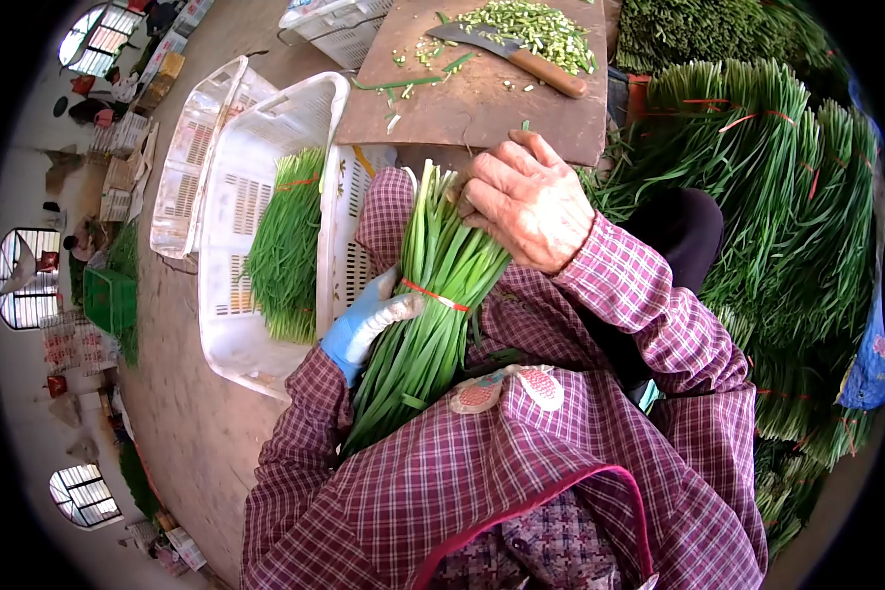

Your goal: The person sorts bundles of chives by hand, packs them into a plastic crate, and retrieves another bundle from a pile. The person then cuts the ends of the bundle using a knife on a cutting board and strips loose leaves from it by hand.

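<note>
My left hand (369, 320), in a blue and white glove, is wrapped round a bunch of garlic chives (428, 324) with a red band about its middle. The bunch slants over my lap, its pale stem ends up toward the board and its leaves down toward my left sleeve. At the stem ends my bare right hand (526, 202) is closed, its curled fingers against the right side of the stems. Anything pinched in those fingers is hidden. A tiny green piece (525, 125) shows just beyond them, at the board's near edge.
A wooden board (403, 108) ahead carries a curved knife (511, 57) and chopped stem ends (531, 25). To the left, a white plastic crate (236, 364) contains another banded chive bunch (290, 246). Large piles of chives (747, 187) stand at my right. A green crate (110, 302) sits farther left.
</note>
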`<state>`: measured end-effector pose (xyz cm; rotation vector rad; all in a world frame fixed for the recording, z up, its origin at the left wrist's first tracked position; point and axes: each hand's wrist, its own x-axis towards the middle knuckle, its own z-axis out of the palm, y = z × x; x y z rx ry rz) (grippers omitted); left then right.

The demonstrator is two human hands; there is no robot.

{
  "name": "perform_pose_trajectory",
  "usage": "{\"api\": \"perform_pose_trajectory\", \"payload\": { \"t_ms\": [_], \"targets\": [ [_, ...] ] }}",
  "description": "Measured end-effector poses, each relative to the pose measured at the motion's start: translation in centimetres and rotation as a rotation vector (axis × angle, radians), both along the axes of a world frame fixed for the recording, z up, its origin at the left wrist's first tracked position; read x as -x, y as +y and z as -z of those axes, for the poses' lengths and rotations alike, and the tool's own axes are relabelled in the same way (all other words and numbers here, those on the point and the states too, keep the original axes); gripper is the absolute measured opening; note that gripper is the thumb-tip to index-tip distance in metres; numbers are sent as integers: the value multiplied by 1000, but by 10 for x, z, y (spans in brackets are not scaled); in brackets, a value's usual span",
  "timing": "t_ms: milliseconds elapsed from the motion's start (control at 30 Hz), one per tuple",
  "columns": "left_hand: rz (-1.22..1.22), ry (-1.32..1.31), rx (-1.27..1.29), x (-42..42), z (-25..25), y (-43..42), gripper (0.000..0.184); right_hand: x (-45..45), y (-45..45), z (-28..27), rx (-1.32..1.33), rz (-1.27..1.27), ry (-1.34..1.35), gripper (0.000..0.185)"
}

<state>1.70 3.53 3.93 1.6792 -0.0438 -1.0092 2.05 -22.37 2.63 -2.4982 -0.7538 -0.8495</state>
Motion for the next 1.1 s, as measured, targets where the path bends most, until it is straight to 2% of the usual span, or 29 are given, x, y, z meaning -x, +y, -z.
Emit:
{"api": "perform_pose_trajectory", "payload": {
  "t_ms": [33,100,167,233,300,333,400,467,500,533,633,767,867,900,933,1000,1033,1100],
  "targets": [
    [51,19,2,-1,1,-1,111,-3,-5,4,3,5,1,18],
    [71,2,11,1,1,-2,112,-15,-26,16,45,229,-43,13],
    [87,-118,117,2,20,13,104,-27,-84,6,-36,342,-151,10],
    [83,-64,87,3,23,20,106,-25,-130,-6,-127,479,-171,13],
    [50,-47,66,5,21,19,105,-17,-157,-11,190,529,-83,19],
    [54,-45,70,5,20,17,105,-14,-150,-3,118,503,-18,19],
    [17,-25,63,6,17,11,102,-6,-102,-9,79,247,-90,14],
    [7,1,68,5,18,11,97,5,-49,-6,32,-20,99,27],
    [9,2,67,5,16,8,97,10,-26,-8,14,-104,36,18],
    [22,3,81,6,12,5,95,12,-10,-2,-9,-209,76,21],
    [35,24,86,9,3,3,90,15,10,9,63,-298,120,16],
    [51,30,76,9,9,10,87,16,2,6,49,-298,89,15],
    [51,-7,105,10,12,13,86,11,-27,11,43,-123,2,7],
    [52,-5,105,12,11,15,86,5,-51,24,64,-1,-62,6],
    [46,14,82,13,10,18,87,0,-74,7,110,118,-88,3],
    [54,16,28,15,13,30,83,-3,-132,-7,180,425,-101,10],
    [51,17,28,16,17,33,83,-4,-158,-4,239,485,-36,10],
    [-20,108,-8,19,21,38,77,-3,-156,1,297,450,27,16]
  ]
}}
